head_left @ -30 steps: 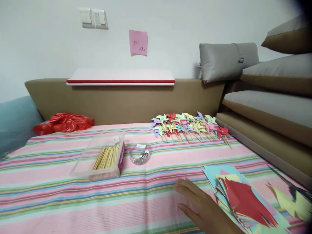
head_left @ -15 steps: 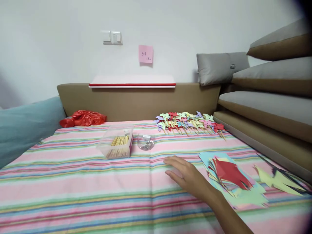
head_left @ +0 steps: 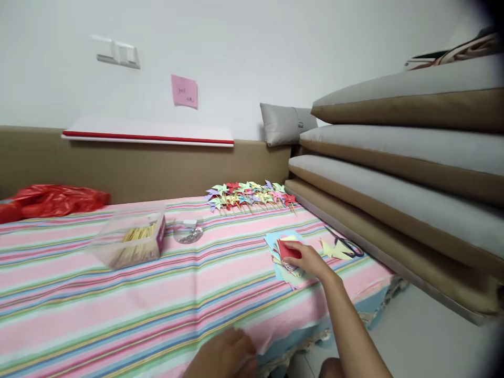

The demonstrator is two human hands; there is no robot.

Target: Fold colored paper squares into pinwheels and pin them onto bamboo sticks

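Several cut papers [head_left: 289, 268] lay stacked on the striped cloth [head_left: 157, 310], the right hand [head_left: 307, 260] over them, thumb and fingers apart at the red top sheet [head_left: 291, 253]. The left hand [head_left: 228, 349] was a blur nearer and left of the stack; I couldn't tell its fingers' state. Scissors [head_left: 348, 247] lay right of the stack, pinwheels [head_left: 252, 196] beyond it.

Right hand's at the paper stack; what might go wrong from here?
The right hand is at the red sheet topping an uneven paper stack; it might lift several or scatter them. Scissors lie close by; an outward sweep could brush them. The left hand, blurred, is near the edge of the striped cloth; a snag might tug it.
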